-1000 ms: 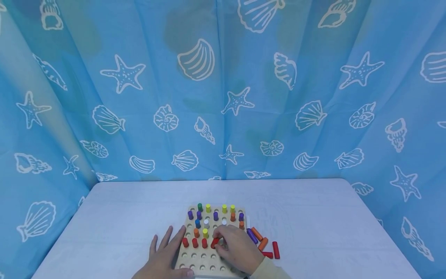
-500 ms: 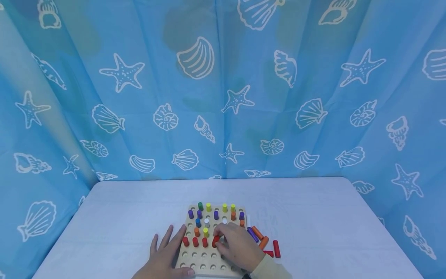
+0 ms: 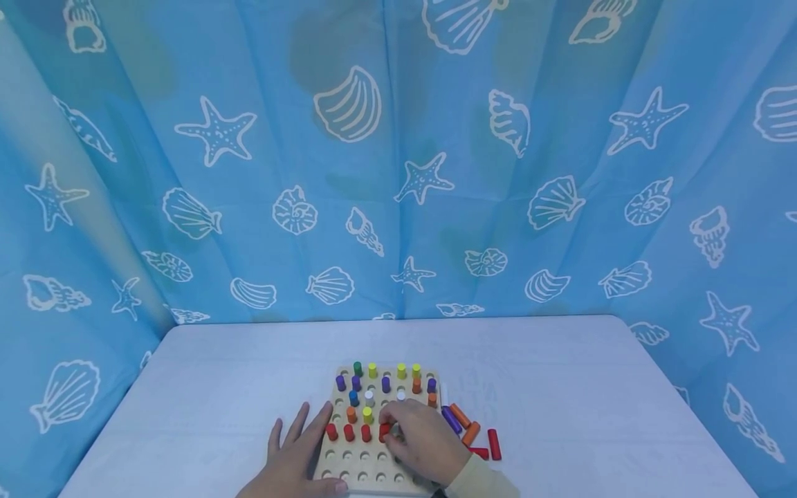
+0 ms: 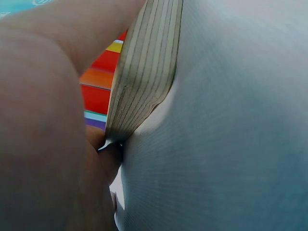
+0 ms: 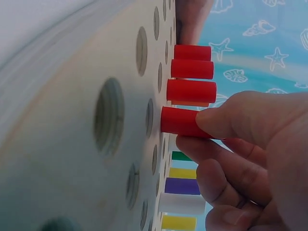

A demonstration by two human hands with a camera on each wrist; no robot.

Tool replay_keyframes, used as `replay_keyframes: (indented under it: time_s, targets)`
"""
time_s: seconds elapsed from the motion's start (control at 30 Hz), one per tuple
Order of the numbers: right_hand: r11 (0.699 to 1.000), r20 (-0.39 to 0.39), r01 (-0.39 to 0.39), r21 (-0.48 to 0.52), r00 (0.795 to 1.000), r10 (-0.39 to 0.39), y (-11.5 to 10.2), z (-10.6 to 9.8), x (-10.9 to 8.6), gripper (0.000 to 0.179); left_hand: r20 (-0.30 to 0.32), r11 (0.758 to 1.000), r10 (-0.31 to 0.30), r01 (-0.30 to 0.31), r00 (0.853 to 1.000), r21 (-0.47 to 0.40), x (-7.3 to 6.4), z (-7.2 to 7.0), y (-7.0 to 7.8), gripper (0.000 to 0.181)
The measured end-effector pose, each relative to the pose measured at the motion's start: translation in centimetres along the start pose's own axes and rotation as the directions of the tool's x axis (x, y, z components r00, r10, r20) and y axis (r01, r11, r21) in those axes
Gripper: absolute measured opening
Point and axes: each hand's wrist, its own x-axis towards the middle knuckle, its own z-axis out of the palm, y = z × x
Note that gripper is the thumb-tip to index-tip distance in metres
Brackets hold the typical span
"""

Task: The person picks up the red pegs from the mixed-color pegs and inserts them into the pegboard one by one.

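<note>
A wooden pegboard (image 3: 372, 467) with rows of round holes lies on the table. My right hand (image 3: 429, 439) pinches a red peg (image 5: 180, 120) between thumb and fingers, upright at the board and in line with several red pegs (image 3: 349, 432) to its left. In the right wrist view its lower end meets the board face; how deep it sits I cannot tell. My left hand (image 3: 292, 456) rests against the board's left side with fingers spread straight, the thumb at the near edge. In the left wrist view the board's layered side (image 4: 144, 67) shows beside that hand.
Green, yellow, purple, blue, white and orange pegs stand in the far rows, such as a yellow peg (image 3: 367, 416). Loose beside the board's right edge lie a purple peg (image 3: 451, 420), orange pegs (image 3: 471, 434) and red pegs (image 3: 495, 445). A blue shell-patterned curtain (image 3: 398, 207) hangs behind.
The red peg in my right hand has gone from tilted to upright, in line with the other red pegs. My left hand stays at the board's side.
</note>
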Motion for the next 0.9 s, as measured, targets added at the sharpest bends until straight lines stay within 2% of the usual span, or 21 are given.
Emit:
replay_keyframes:
  time_s: [0.23,0.5,0.9]
  targets:
    - [1.000,0.021,-0.013,-0.015,1.000,0.013,-0.26,0.06,0.25,0.012,0.006,0.999,0.021,-0.021,1.000,-0.026,0.06,0.04,-0.35,0.115]
    - [1.000,0.030,-0.022,-0.020,0.999,0.023,-0.23,0.19,0.29,0.012,0.000,0.999,0.039,-0.039,0.999,-0.011,0.02,0.02,-0.46,0.114]
    - [0.999,0.034,-0.032,-0.003,0.999,0.032,-0.12,0.08,0.16,0.014,-0.008,1.000,0.031,-0.031,0.999,0.003,-0.07,0.03,-0.22,0.115]
